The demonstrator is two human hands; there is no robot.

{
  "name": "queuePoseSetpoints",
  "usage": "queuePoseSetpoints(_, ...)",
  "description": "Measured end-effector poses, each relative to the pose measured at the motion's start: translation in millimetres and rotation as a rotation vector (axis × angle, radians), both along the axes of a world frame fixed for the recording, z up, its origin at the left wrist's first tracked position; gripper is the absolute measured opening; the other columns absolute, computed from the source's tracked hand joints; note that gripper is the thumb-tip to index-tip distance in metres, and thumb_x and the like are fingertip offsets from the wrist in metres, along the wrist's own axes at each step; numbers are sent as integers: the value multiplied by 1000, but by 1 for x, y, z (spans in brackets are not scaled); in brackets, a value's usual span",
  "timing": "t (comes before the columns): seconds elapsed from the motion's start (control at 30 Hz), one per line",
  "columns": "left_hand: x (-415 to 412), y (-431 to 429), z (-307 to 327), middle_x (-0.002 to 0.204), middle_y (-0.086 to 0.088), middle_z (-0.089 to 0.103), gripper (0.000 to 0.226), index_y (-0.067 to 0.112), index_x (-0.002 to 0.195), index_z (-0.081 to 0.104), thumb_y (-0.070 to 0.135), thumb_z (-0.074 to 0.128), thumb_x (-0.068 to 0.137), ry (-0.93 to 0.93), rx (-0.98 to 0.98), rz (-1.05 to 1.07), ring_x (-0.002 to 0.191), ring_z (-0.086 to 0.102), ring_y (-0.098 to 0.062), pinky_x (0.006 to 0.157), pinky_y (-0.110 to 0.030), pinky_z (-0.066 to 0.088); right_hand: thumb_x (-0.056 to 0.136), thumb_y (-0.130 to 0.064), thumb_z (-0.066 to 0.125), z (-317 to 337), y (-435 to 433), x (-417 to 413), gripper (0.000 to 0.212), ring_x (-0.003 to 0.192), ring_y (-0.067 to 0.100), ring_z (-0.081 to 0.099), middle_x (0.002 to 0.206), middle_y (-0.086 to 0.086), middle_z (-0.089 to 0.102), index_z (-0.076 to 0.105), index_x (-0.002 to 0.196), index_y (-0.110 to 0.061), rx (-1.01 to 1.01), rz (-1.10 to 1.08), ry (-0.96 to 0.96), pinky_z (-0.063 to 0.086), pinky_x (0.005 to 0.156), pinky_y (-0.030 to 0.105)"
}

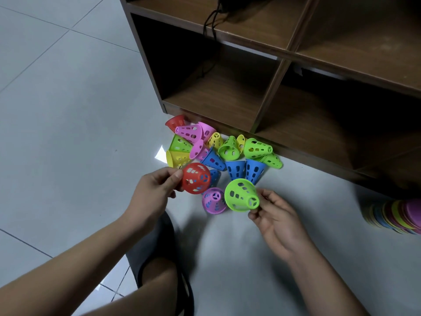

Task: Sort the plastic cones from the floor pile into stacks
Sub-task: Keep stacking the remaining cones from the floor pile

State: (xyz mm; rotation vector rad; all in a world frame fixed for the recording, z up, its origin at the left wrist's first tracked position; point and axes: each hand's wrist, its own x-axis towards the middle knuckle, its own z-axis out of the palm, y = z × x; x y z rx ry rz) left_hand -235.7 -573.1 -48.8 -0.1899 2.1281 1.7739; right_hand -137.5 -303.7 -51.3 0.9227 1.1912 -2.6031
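Two hands: both are raised over the floor (68, 115), each holding one cone, with a gap between them.
Left hand (155, 190): thumb and curled fingers grip the edge of a red cone (196, 178), which is seen end-on, a round face full of slots.
Right hand (276, 215): thumb and fingertips pinch the narrow tip of a green cone (242, 195); its wide mouth tilts up and away toward the pile.
Left arm: the bare forearm comes in from the lower left corner, with the back of the hand toward the camera.
Right arm: the forearm comes in from the lower right, palm turned partly upward.
Pile (229, 148): red, pink, yellow, green and blue cones lie tumbled on their sides on the floor, against the bottom front edge of a brown shelf unit (273, 87).
Purple cone (213, 200): it sits on the floor between the two held cones, narrow end up.
Discs (396, 215): a coloured stack lies on the floor at the right edge of view.
Sandal (157, 247): dark, on the floor beside the left forearm.
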Motion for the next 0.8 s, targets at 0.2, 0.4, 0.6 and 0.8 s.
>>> queuePoseSetpoints(0.2,8,23,-15,75,-3,71,24,15,91,77,24,63,108,6,-31,-107,72,58,-17,69,-32,48,94,7,50,16,-4,-6,25,83,22,65,105,14,71,66,105,-9,-126,74,54,53,64,26)
queuePoseSetpoints(0.4,12,33,-32,74,4,73,23,22,86,75,27,65,106,-9,-227,-194,61,57,-3,62,-18,46,96,-2,60,0,-15,-15,14,71,17,56,90,13,64,63,109,-3,-26,135,4,51,65,25)
queuePoseSetpoints(0.6,5,32,-44,80,7,76,15,28,88,73,34,69,102,-13,-355,-207,67,64,-3,61,-17,45,100,3,60,-32,-18,-22,11,71,17,64,86,12,67,67,108,-2,285,179,-108,56,66,27)
queuePoseSetpoints(0.8,-10,32,-49,91,9,74,9,36,106,68,43,65,102,22,-424,-247,79,65,-11,72,-30,50,100,-9,65,-57,0,-37,11,87,20,76,112,8,70,69,104,-18,711,286,-175,60,70,30)
